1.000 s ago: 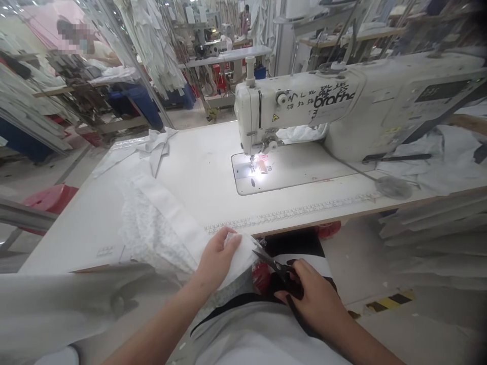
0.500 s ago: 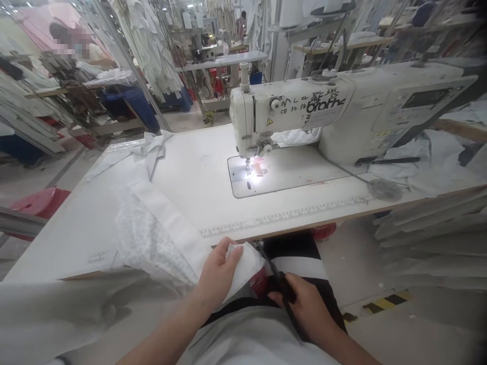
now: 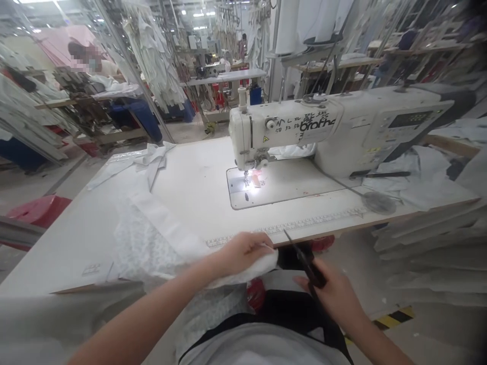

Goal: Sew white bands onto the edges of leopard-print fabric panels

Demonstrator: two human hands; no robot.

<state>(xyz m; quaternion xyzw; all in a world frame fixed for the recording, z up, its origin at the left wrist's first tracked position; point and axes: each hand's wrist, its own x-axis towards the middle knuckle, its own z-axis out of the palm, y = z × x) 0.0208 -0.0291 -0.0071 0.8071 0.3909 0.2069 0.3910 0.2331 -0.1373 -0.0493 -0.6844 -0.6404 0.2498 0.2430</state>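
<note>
White cloth (image 3: 243, 266), clamped in the left hand (image 3: 243, 252), has risen to the table (image 3: 198, 177) edge; right hand (image 3: 335, 294) grips raised scissors (image 3: 304, 256).

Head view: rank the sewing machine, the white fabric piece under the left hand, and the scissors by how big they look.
1. sewing machine, largest.
2. white fabric piece.
3. scissors, smallest, in the right hand.
Fabric and scissors sit nearer the camera, so both look enlarged.
</note>
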